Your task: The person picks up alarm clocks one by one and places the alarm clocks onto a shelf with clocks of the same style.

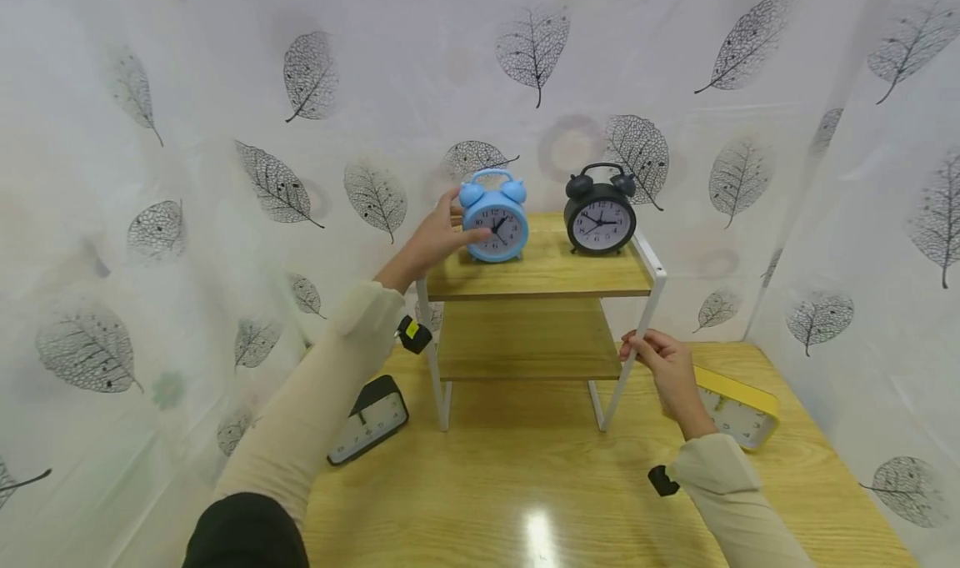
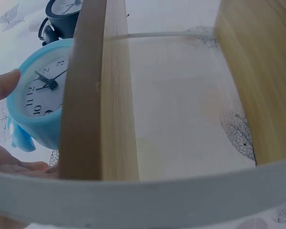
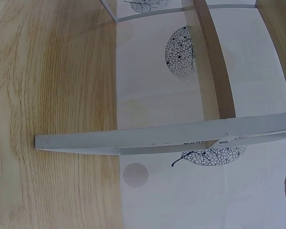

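A light blue twin-bell alarm clock point(image 1: 495, 228) stands at the left of the top board of a small two-tier shelf point(image 1: 540, 278). My left hand point(image 1: 438, 238) grips it from the left, thumb over the front rim and fingers at its side and back. In the left wrist view the thumb lies near the blue clock point(image 2: 38, 95), partly hidden by the board. A black twin-bell alarm clock point(image 1: 600, 222) stands to its right on the same board. My right hand point(image 1: 671, 376) holds the shelf's white right front leg point(image 1: 626, 376) between thumb and fingers.
A dark rectangular clock point(image 1: 371, 422) leans on the wooden table point(image 1: 480, 485) left of the shelf. Right of it, behind my right wrist, sits a yellow-framed clock point(image 1: 738, 409). A leaf-print curtain point(image 1: 420, 67) encloses the back and sides.
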`<state>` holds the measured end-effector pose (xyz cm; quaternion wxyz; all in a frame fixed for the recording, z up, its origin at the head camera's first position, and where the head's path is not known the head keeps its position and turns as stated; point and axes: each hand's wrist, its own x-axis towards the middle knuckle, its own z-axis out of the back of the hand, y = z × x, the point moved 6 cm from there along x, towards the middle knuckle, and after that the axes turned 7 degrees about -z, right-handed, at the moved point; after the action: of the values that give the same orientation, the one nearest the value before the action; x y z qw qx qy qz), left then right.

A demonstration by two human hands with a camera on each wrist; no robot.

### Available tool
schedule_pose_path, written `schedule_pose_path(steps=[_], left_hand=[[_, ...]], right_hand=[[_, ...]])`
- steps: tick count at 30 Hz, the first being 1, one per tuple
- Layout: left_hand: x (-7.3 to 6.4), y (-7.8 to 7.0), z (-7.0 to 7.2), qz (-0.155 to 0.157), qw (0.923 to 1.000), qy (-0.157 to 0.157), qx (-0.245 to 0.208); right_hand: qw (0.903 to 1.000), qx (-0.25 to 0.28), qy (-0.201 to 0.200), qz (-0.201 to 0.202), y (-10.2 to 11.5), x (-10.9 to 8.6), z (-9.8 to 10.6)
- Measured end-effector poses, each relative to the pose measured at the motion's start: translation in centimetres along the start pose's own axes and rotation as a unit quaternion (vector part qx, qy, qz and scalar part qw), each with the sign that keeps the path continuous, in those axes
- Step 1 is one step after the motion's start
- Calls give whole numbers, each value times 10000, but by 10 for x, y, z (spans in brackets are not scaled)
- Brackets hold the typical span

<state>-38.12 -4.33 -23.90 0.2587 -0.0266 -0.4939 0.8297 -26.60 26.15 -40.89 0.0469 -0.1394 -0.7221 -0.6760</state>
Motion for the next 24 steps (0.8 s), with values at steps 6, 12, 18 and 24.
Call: schedule_pose_path(steps=[6, 12, 18, 24], left_hand=[[-9, 2, 8, 112, 9990, -87, 433], [-28, -5, 18, -77, 9951, -217, 967], [-52, -14, 22, -457, 9875, -364, 1466], [-81, -18, 23, -931, 9733, -781, 1947]], right_hand=[[10000, 7, -11, -10, -2, 0, 1], [10000, 1, 14, -23, -3, 1, 1], [10000, 28, -13, -17, -2, 1, 1], [9999, 101, -18, -26, -2, 1, 1]])
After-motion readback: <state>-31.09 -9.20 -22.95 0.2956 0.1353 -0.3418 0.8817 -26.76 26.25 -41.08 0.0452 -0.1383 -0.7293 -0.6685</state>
